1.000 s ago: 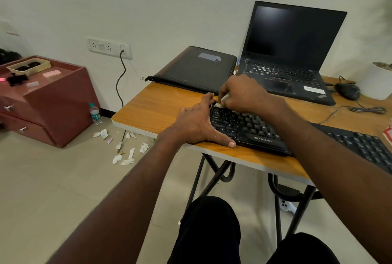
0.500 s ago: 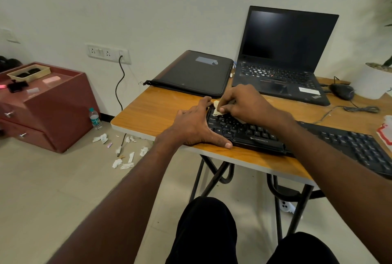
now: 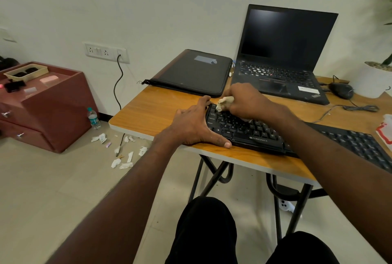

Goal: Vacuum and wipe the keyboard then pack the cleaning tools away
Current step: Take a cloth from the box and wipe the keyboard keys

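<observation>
Keyboard (image 3: 250,130) braced by flat left hand (image 3: 191,124); right hand (image 3: 244,100) pinches one wipe (image 3: 224,102).

Both forearms are bare, no sleeves showing, and the legs (image 3: 203,232) wear black trousers.

laptop (image 3: 280,68) open, screen dark | sleeve (image 3: 191,72) beside it | mouse (image 3: 341,90) right | bottle (image 3: 94,118) on floor

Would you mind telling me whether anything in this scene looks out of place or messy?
Yes: crumpled white paper scraps lie scattered on the floor beside the table, near a plastic bottle standing on the floor by the red cabinet. On the desk itself nothing looks spilled or damaged.
</observation>
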Action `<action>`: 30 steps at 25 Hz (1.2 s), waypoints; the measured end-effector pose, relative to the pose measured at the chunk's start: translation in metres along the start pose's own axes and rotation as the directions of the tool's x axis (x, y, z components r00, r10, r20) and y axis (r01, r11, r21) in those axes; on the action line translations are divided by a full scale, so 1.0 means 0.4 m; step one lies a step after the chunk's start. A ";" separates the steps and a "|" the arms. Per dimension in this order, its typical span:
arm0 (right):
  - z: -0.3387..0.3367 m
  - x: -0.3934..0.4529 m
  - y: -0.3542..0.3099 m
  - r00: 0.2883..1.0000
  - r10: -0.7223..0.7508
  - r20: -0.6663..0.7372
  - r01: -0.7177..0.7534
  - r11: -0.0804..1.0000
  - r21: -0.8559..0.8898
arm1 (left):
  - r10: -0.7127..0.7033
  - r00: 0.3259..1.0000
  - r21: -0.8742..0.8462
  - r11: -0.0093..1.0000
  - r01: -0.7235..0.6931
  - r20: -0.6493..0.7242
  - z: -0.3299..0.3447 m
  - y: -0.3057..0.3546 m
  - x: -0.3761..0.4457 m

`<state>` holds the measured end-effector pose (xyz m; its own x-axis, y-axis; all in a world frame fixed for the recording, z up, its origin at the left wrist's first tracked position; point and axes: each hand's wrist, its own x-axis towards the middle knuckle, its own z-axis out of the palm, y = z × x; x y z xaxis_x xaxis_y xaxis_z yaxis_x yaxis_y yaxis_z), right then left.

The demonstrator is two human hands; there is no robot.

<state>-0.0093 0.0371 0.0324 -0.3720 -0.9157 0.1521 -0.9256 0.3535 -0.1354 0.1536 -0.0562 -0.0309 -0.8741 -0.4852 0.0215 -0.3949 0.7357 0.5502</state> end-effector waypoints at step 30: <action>-0.023 0.007 -0.047 1.000 0.026 -0.005 -0.026 0.992 -0.121 | -0.002 1.000 -0.010 1.000 0.002 0.007 -0.008 0.014 -0.014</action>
<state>0.0064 0.0295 0.0446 -0.3963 -0.9053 0.1530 -0.9171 0.3981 -0.0197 0.1572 -0.0510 -0.0253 -0.8756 -0.4829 0.0144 -0.3935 0.7302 0.5585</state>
